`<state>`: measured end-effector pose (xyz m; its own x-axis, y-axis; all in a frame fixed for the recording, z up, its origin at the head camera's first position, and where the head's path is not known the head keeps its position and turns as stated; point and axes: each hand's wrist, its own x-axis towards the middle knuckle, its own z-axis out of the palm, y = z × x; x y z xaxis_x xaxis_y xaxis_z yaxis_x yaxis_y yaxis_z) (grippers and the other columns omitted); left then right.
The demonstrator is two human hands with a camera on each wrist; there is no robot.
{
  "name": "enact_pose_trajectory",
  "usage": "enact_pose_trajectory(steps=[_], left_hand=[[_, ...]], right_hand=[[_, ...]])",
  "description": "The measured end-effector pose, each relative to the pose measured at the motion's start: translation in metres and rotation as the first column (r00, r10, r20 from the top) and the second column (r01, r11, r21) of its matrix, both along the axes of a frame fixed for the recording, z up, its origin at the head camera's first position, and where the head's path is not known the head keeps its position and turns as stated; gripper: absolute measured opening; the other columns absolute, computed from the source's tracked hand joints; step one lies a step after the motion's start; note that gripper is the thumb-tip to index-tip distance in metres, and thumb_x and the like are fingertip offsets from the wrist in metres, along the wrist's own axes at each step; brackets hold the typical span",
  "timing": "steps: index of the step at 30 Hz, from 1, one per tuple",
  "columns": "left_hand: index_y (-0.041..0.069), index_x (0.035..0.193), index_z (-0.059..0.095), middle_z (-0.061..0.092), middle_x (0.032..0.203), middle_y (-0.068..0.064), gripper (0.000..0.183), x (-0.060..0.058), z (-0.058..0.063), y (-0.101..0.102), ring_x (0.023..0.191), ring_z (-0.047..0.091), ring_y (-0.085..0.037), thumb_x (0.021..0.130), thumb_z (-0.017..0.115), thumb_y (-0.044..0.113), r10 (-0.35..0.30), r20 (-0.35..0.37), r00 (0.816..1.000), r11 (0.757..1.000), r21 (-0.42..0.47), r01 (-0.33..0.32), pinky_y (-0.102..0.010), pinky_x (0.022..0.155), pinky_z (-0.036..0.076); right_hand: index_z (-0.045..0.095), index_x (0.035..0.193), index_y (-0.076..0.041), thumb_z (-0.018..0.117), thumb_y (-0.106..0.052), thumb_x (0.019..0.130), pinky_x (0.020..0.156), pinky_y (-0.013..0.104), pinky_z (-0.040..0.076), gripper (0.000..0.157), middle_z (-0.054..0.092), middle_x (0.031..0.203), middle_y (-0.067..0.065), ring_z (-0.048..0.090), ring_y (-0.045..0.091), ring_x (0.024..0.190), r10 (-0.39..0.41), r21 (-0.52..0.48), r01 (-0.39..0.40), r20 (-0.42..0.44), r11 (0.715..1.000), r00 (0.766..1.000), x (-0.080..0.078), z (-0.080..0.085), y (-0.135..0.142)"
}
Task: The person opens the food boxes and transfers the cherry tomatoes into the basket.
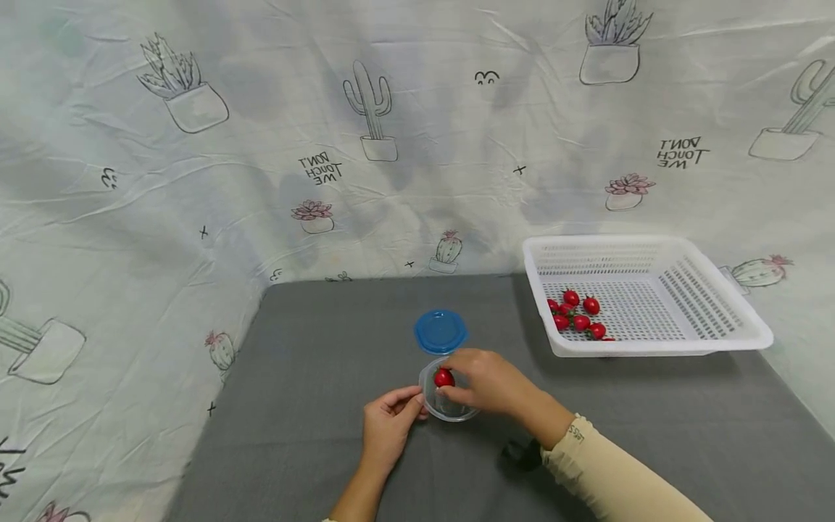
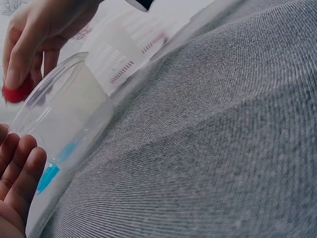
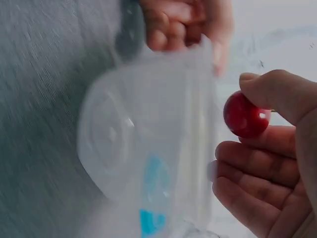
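Between thumb and fingers, my right hand [image 1: 481,380] pinches a cherry tomato [image 3: 243,118], round, red and glossy. It is held over the mouth of a clear plastic bowl [image 3: 116,124], close to the rim. The bowl stands upright on the grey cloth in front of me. At the bowl's left side, my left hand [image 1: 386,429] grips the rim with thumb and index finger. In the left wrist view, that hand's other fingers [image 2: 30,161] are loosely bent beside the bowl wall. A blue lid [image 1: 441,331] lies flat just behind the bowl.
A white slatted basket [image 1: 659,347] stands at the back right, with several cherry tomatoes [image 1: 580,322] gathered at its left end. Grey cloth [image 1: 313,362] covers the table. A curtain printed with cacti [image 1: 404,203] hangs behind and to the left.
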<state>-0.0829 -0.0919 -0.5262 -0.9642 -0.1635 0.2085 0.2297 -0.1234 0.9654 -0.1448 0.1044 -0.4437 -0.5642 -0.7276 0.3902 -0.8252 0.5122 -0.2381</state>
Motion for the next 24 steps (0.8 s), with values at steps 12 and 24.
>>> enact_pose_trajectory(steps=[12,24], left_hand=[[-0.018,0.098,0.067,0.070,0.073,-0.023,0.021,0.000,0.002,-0.003,0.063,0.069,-0.012,0.085,0.073,-0.001,-0.016,0.007,1.000,0.999,0.028,0.015,-0.030,0.060,0.062],[-0.015,0.096,0.069,0.070,0.074,-0.023,0.017,-0.001,0.003,-0.004,0.063,0.069,-0.013,0.085,0.073,-0.002,-0.016,0.004,1.000,1.000,0.008,0.016,-0.031,0.060,0.062]], right_hand=[[0.072,0.105,-0.008,0.081,-0.027,0.081,0.076,0.042,0.059,0.032,0.072,0.098,0.005,0.067,0.021,0.088,-0.294,-0.169,0.279,-0.068,0.945,0.954,-0.035,0.040,0.072],[0.064,0.121,0.005,0.064,-0.033,0.094,0.078,0.055,0.052,0.046,0.067,0.107,0.025,0.060,0.038,0.092,-0.639,0.071,0.644,0.247,0.762,0.728,-0.067,0.047,0.148]])
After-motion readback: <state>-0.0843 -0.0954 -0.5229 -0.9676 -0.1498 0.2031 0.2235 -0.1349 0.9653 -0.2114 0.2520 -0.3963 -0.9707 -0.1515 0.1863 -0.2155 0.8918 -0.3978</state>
